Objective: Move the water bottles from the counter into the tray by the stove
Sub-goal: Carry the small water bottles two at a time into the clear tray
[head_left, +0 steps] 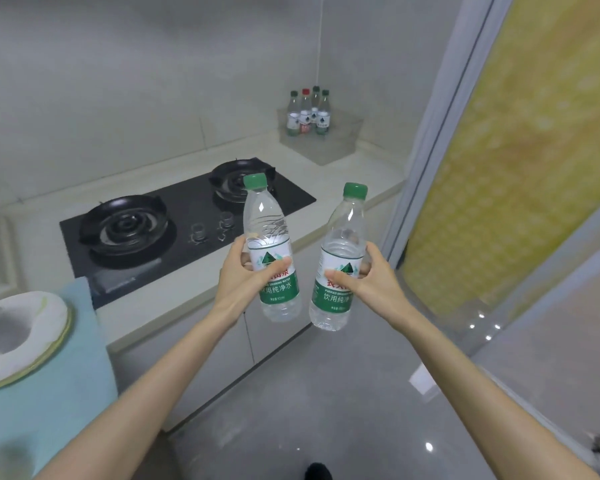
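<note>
My left hand grips a clear water bottle with a green cap and green label, held upright in the air in front of the counter edge. My right hand grips a second green-capped water bottle, tilted slightly to the right. A clear plastic tray stands in the far corner of the counter, to the right of the stove. Several bottles stand upright in the tray's back left part, one with a red cap.
The black two-burner gas stove lies in the light counter, with two knobs at its front. A white pot on a light blue cloth sits at the left. A sliding door frame rises at the right. Grey floor below.
</note>
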Demonstrator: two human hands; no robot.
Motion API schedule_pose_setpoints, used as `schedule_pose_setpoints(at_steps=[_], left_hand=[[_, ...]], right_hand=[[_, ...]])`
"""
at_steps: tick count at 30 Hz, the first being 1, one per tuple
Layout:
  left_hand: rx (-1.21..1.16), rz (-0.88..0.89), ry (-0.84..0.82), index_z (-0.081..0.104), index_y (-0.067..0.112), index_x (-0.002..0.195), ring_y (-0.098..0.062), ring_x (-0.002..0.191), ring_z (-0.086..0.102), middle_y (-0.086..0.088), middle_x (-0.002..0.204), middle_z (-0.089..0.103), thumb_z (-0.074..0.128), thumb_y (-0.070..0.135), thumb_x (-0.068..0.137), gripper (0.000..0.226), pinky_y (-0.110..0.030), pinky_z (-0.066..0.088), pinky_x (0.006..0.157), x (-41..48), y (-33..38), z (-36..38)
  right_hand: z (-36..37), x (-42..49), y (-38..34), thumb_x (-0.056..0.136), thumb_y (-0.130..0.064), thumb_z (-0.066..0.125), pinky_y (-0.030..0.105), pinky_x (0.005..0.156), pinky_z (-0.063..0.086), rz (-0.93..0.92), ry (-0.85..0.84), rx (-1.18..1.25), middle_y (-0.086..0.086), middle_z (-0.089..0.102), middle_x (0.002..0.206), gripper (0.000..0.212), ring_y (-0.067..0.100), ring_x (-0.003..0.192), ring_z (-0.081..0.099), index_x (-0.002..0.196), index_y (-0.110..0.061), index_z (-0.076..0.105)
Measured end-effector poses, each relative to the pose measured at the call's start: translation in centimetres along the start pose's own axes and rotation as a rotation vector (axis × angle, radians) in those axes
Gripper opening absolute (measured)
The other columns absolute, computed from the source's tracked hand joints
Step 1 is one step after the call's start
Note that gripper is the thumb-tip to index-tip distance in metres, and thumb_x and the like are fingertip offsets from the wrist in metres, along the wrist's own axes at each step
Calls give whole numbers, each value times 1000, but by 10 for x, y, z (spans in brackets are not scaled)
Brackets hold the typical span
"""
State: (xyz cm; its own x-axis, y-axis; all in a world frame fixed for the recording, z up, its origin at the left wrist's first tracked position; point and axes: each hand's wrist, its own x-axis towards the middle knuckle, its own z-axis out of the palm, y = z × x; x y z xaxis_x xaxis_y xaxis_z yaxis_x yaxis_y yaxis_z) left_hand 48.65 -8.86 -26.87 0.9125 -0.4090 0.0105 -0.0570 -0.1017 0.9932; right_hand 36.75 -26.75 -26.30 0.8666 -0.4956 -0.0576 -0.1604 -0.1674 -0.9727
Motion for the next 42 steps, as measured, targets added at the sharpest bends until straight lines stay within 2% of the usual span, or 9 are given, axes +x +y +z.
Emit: schedule_pose_setpoints(at_steps=[4, 7, 15, 20, 26, 32, 35, 39, 42], left_hand=[[-18, 10, 21, 52, 23, 118, -12, 96, 67, 3, 105, 69, 84, 20, 69, 59, -30, 56, 81, 70, 10, 30], [-34, 17, 26, 52, 23, 119, -12, 96, 67, 3, 106, 69, 83, 21, 70, 58, -25, 55, 77, 119, 17, 46], [-27, 45, 15, 54, 23, 116, -7, 92, 67, 6, 103, 70, 83, 19, 70, 54, -15, 53, 70, 260, 19, 79], [-14, 52, 8, 53, 23, 116, -8, 94, 67, 6, 104, 70, 84, 21, 69, 56, -19, 52, 73, 364, 24, 99], [-30, 41, 3, 53, 26, 116, -17, 101, 65, 1, 109, 68, 85, 27, 67, 59, -37, 55, 87, 475, 38, 119], [-31, 41, 47, 51, 26, 121, -14, 101, 64, 3, 110, 68, 85, 31, 66, 65, -34, 54, 85, 554, 51, 136], [-27, 32, 92, 52, 27, 120, -16, 101, 65, 3, 109, 68, 86, 30, 65, 65, -41, 54, 90, 589, 49, 146], [-16, 40, 175, 51, 29, 120, -15, 100, 64, 4, 108, 68, 85, 28, 66, 64, -35, 54, 86, 630, 51, 171], [-15, 36, 247, 50, 26, 122, -14, 99, 64, 2, 108, 67, 85, 26, 67, 65, -27, 53, 78, 656, 53, 190]], right_hand=[[-28, 77, -5, 72, -22, 82, 43, 87, 57, 20, -18, 7, 2, 73, 106, 52, 17, 95, 71, 111, -22, 49], [-40, 129, -9, 71, -26, 82, 40, 87, 57, 20, -17, 2, 2, 71, 110, 57, 17, 97, 70, 117, -25, 48], [-57, 272, -14, 74, -27, 81, 18, 65, 54, -24, -17, -25, -10, 70, 96, 46, 4, 87, 69, 106, -31, 48], [-68, 372, -18, 72, -30, 82, 32, 76, 57, -21, 0, -19, -6, 72, 99, 49, 10, 90, 70, 108, -32, 49], [-86, 476, -36, 74, -30, 81, 19, 64, 52, -28, 24, -27, -5, 73, 96, 51, 7, 85, 70, 114, -24, 48], [-106, 576, -48, 69, -32, 83, 41, 83, 57, -28, 20, 19, 1, 73, 105, 59, 18, 95, 70, 116, -24, 50], [-116, 623, -53, 73, -21, 81, 33, 77, 59, -41, -18, 82, 3, 72, 108, 58, 15, 92, 70, 122, -23, 51], [-132, 688, -55, 75, -20, 80, 39, 84, 56, -38, -95, 78, -1, 70, 103, 56, 18, 96, 68, 120, -26, 49], [-144, 728, -58, 78, -14, 77, 29, 74, 57, -76, -162, 83, -5, 68, 100, 44, 12, 90, 67, 108, -31, 51]])
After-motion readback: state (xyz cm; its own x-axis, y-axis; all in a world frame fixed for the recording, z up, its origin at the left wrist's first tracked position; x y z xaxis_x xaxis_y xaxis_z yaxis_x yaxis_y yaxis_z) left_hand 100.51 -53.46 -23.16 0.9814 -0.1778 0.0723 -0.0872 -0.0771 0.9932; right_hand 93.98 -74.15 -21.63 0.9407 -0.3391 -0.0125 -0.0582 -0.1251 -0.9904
